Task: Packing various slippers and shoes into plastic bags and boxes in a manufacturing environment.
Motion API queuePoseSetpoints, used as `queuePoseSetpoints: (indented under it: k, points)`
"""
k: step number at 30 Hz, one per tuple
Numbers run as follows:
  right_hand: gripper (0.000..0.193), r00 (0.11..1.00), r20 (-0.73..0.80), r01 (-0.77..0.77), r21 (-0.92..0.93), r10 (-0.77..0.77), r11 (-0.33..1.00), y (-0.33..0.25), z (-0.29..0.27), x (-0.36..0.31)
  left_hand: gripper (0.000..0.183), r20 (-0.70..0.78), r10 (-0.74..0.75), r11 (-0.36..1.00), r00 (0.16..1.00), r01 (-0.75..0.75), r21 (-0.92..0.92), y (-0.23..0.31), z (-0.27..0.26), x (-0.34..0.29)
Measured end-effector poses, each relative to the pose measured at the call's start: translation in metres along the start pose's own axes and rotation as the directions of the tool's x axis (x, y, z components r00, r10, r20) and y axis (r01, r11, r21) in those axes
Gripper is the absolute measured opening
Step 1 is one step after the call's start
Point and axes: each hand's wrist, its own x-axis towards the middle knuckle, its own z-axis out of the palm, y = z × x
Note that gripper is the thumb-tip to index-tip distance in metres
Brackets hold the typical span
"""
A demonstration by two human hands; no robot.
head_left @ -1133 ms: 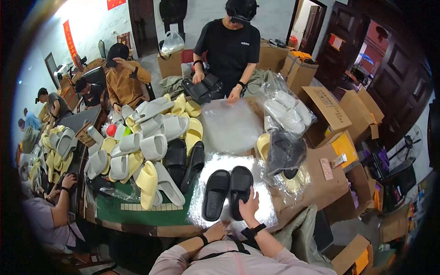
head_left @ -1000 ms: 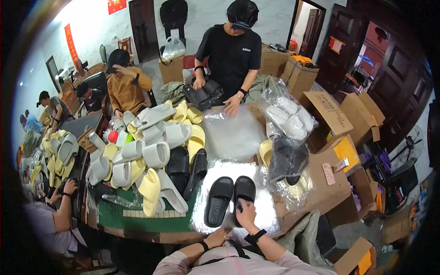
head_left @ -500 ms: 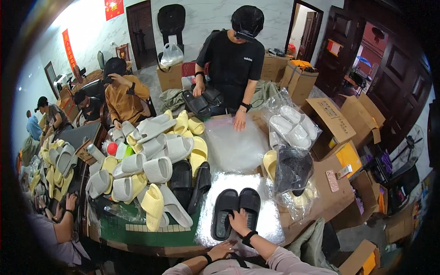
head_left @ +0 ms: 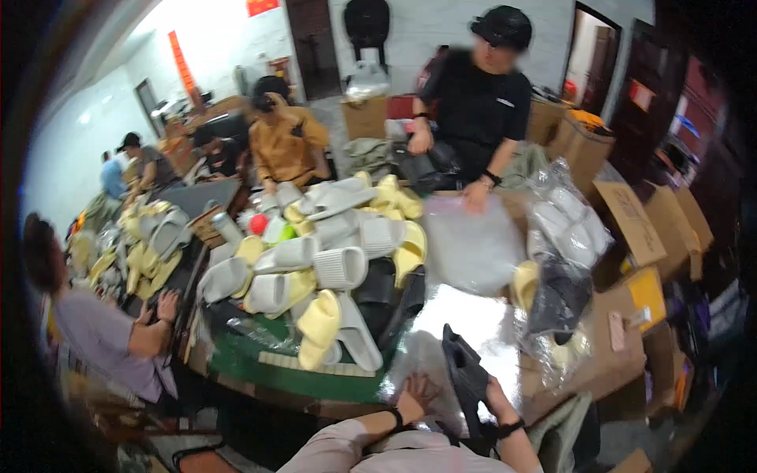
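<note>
My right hand (head_left: 500, 400) grips the black slippers (head_left: 467, 370), which are raised and tilted on edge above the near side of the table. They overlap, so I cannot tell whether both of the pair are in the hand. Fingers spread, my left hand (head_left: 416, 399) rests on the near edge of a shiny stack of clear plastic bags (head_left: 441, 315). To its left lies a big heap of slides, among them a yellow slide (head_left: 320, 329), a grey slide (head_left: 341, 268) and a dark slide (head_left: 377, 293).
Beyond the shiny stack lies a cloudy plastic bag stack (head_left: 473, 248), touched by a co-worker (head_left: 481, 110) in black. Bagged white slippers (head_left: 569, 225), bagged dark slippers (head_left: 560, 303) and a pink phone (head_left: 617, 331) are at the right. Open cartons (head_left: 628, 223) stand beyond. Other people sit at left.
The black slippers, lying flat on the shiny stack before, are now lifted and tilted in my right hand. My left hand has spread on the stack's near edge. The whole view has shifted.
</note>
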Motion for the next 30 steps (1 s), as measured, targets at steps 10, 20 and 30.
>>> queuePoseSetpoints:
  k: [10,20,30]
  points:
    - [0.037,0.972,0.033,-0.218,-0.226,0.231,0.949,0.023,-0.064,-0.052,0.026,-0.166,0.067,0.984,0.984,-0.093,-0.153,-0.014,0.020,0.001]
    - [0.045,0.811,0.348,-0.401,-0.255,0.470,0.880,-0.002,-0.102,-0.098,0.014,-0.502,0.082,0.432,0.861,-0.485,-0.761,0.006,0.062,0.047]
    - [0.051,0.709,0.580,-0.328,-0.233,0.402,0.915,0.086,-0.167,-0.065,0.027,-0.062,0.092,0.573,0.994,-0.104,-0.813,-0.008,0.011,0.035]
